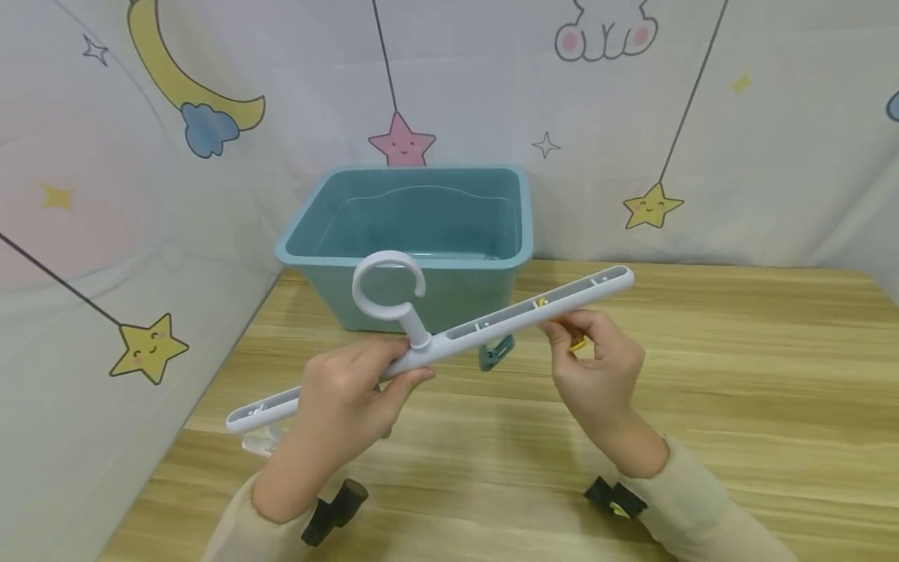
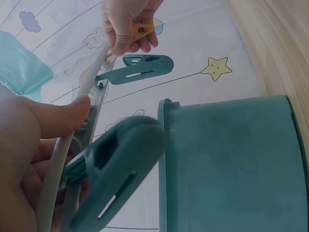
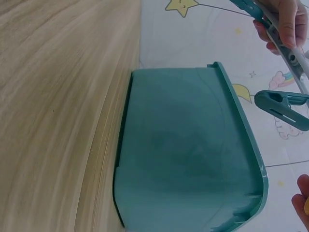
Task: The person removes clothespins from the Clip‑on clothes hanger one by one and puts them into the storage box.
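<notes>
Clasping a white, ring-hooked hanger (image 1: 463,343) is the left grip (image 1: 351,394); the right grip (image 1: 597,371) pinches an orange-yellow clip (image 2: 145,34).

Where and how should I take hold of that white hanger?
Probably by its hook, from above: the open ring rises clear of the bar, untouched. The left hand holds the bar's middle; the right hand pinches the yellow clip beneath.
</notes>
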A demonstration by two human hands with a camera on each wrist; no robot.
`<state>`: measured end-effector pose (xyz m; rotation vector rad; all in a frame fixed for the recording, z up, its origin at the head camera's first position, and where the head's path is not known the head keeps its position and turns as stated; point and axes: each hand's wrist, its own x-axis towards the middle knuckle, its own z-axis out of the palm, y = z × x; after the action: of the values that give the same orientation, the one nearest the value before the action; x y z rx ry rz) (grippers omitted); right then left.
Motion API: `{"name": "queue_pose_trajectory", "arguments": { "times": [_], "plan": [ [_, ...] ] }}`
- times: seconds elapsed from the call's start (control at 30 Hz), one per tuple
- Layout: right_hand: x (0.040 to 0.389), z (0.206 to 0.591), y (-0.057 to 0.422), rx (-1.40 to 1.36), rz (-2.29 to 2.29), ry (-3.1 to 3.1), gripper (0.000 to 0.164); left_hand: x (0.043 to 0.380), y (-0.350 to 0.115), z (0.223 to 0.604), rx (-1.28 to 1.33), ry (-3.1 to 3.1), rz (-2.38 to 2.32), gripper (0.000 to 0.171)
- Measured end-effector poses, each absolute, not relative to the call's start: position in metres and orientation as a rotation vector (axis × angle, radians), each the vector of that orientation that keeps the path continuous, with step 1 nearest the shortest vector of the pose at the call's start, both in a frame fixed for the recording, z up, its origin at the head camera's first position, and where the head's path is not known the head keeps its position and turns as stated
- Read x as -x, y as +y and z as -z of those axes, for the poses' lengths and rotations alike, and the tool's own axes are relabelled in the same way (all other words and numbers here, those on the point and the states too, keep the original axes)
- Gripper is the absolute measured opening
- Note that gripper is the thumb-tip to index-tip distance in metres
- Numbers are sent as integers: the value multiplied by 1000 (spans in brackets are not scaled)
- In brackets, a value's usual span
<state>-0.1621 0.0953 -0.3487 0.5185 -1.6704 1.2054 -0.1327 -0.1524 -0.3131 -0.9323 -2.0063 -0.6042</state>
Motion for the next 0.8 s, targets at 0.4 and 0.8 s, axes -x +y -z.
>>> {"name": "queue_pose_trajectory", "arguments": {
  "times": [0.4,0.8],
  "plan": [
    [160,340,112,-748,-1540,-1882,19,136,-167,308,961,-2006,583,43],
    [155,329,122,-979,-1795,-1887,23,136,-172,304,1062,-1970,678,37]
  ]
}}
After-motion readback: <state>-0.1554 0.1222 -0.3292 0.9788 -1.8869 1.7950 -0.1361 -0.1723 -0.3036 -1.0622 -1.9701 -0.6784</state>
